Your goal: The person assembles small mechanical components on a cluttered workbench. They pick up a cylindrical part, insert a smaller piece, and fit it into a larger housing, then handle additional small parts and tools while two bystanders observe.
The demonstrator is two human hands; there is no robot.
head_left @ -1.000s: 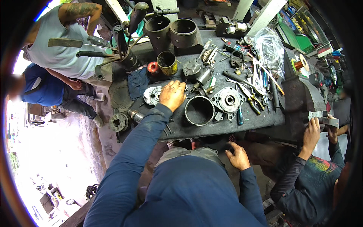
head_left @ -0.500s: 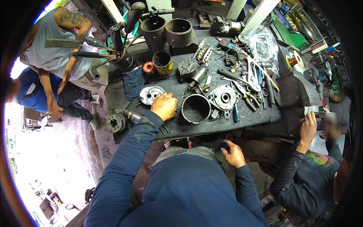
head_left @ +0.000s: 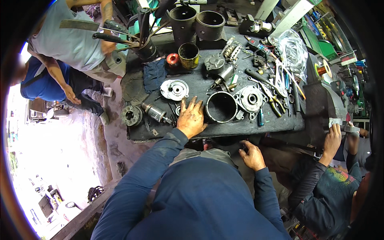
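Observation:
My left hand point(head_left: 192, 119) rests on the dark bench top with its fingers spread, and no held thing shows. Just beyond its fingertips lies a round pale metal end cover point(head_left: 174, 89). To its left is a motor armature point(head_left: 155, 112), with a toothed round metal part point(head_left: 131, 116) farther left. An open metal cylinder point(head_left: 221, 107) stands right of the hand, beside a flanged metal cover point(head_left: 251, 98). Small parts by my fingers are partly hidden. My right hand point(head_left: 253, 156) hangs off the bench's near edge, loosely open, holding nothing visible.
Pliers point(head_left: 276, 105), wrenches and a screwdriver point(head_left: 261, 117) lie on the right of the bench. Two dark cylinders point(head_left: 183, 25) and a tool-filled can point(head_left: 146, 51) stand at the back. People are at left, and a co-worker's hand point(head_left: 332, 140) is at right.
My left hand has left the round end cover and come nearer and rightward, its fingers now spread on the bench. My right hand stays off the near edge. The view has shifted.

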